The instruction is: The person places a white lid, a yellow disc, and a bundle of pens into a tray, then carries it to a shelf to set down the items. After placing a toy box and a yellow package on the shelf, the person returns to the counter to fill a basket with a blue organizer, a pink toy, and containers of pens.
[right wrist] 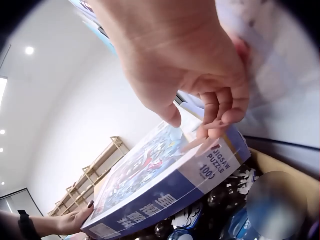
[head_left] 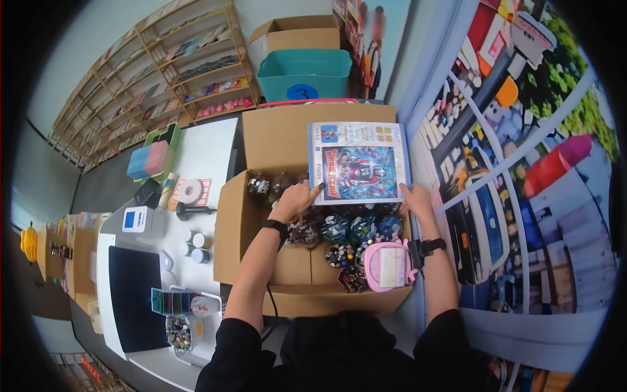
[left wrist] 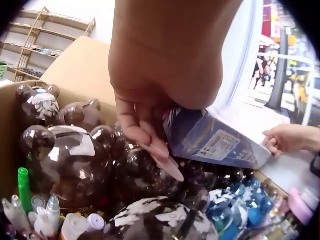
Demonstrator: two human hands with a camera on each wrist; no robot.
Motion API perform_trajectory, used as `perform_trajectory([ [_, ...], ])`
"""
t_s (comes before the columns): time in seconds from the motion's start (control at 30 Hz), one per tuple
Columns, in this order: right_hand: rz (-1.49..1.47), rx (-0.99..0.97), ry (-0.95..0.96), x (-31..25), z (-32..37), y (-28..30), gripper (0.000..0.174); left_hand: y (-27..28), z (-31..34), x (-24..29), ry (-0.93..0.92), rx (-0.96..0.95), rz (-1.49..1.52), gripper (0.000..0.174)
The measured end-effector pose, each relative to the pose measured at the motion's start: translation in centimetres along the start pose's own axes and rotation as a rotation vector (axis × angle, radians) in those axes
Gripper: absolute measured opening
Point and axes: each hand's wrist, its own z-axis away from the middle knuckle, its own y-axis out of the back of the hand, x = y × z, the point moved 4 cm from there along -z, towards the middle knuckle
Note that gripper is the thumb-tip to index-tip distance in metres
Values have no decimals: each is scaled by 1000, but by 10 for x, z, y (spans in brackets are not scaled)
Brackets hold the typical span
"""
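A flat jigsaw puzzle box [head_left: 359, 163] with a colourful picture lies over the far right part of an open cardboard carton [head_left: 251, 222]. My left hand [head_left: 295, 199] grips its near left corner, the thumb on top. At its near right corner, my right hand [head_left: 417, 198] holds the edge, and in the right wrist view the right hand [right wrist: 200, 90] has its fingers bent at the box's end [right wrist: 210, 167]. Below the box in the left wrist view are dark transparent bear-shaped containers [left wrist: 70, 160] and blue ones [left wrist: 255, 200].
Inside the carton's near right part are a pink case [head_left: 388, 266] and pens [head_left: 339, 255]. A white table [head_left: 215, 163] with jars [head_left: 196, 245] and a white device [head_left: 142, 221] stands left. Beyond the carton is a teal bin [head_left: 305, 72]; a printed wall [head_left: 522, 196] borders the right.
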Motion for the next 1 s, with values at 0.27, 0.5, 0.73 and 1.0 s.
perform_trajectory([
  [0.27,176,183,116,-38,49,8,56,11,5,10,17,180,-454,53],
  [0.5,258,-60,250,-32,109,6,27,2,65,49,-261,236,-231,22],
  [0.73,519,35,94,-23,175,19,40,-96,94,110,-401,-149,-172,27],
  [1.0,467,-66,-161,27,209,21,71,-141,72,108,-151,-273,-59,43],
])
